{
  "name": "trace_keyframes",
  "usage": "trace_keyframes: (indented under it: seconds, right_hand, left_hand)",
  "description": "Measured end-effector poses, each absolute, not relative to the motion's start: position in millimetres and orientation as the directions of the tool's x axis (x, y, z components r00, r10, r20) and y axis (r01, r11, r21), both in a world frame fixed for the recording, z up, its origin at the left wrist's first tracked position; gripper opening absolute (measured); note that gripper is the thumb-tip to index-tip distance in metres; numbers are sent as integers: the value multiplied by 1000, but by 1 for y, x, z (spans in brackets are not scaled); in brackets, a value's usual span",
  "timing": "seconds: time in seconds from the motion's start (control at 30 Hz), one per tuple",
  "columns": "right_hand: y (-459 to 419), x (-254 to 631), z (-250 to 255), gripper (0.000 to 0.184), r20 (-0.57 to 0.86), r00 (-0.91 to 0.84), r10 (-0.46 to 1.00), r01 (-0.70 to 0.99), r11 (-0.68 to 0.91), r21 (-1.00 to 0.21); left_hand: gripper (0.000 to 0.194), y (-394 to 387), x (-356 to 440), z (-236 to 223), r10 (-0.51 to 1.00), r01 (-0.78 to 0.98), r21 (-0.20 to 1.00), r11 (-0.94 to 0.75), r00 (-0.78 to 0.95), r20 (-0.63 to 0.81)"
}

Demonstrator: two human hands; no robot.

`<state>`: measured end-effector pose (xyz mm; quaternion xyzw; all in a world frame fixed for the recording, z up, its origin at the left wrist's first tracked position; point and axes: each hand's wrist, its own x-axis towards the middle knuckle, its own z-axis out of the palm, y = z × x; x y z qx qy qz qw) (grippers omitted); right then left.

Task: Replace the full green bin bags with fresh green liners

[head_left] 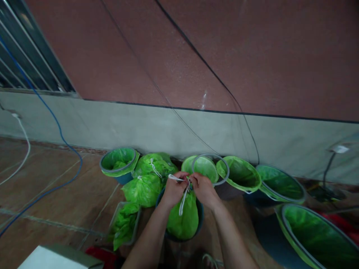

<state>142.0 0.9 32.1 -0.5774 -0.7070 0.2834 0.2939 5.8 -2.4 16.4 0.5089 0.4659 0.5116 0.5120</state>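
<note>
Green bag sits in dark blue bucket, directly below both hands; gathered neck up btwn fingertips, body toward near side. Long axis approx upright, neck to bottom. L hand and R hand about equally close to neck, one per side.

Both closed, fingertips pinching white drawstring at neck; can't tell which strand is in which hand. One end sticks out left past L hand, loop hangs down over bag front.

Materials: bag = thin translucent plastic, rounded, fairly smooth, creased at neck. Drawstring flat, narrow. Bucket round, prob. rigid plastic. Left: tied bags, crinkly and bulging; nearer, rectangular tray w/ crumpled green plastic. Far right of hands: thin grey ring, circular.
</note>
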Motion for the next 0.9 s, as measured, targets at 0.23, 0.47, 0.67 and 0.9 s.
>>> trace_keyframes:
  seconds: [0.23, 0.47, 0.67, 0.9]
  right_hand:
    - [2, 143, 26, 35, -21, -213, 977, 552, 103, -827]
    - [1, 144, 28, 32, -34, -87, 996, 490, 13, -871]
    - [0, 153, 26, 29, -32, 119, 992, 750, -111, -652]
    - [3, 154, 9, 33, -60, 27, 998, 710, -61, -702]
  left_hand:
    - [17, -3, 4, 17, 999, -103, 995, -16, 28, 19]
    - [8, -1, -5, 14, 1000, -40, 999, -11, -19, 10]
    - [11, 0, -16, 6, 985, 265, 963, 45, -172, 1]
    - [29, -7, -9, -6, 997, 485, 870, 83, -40, -73]
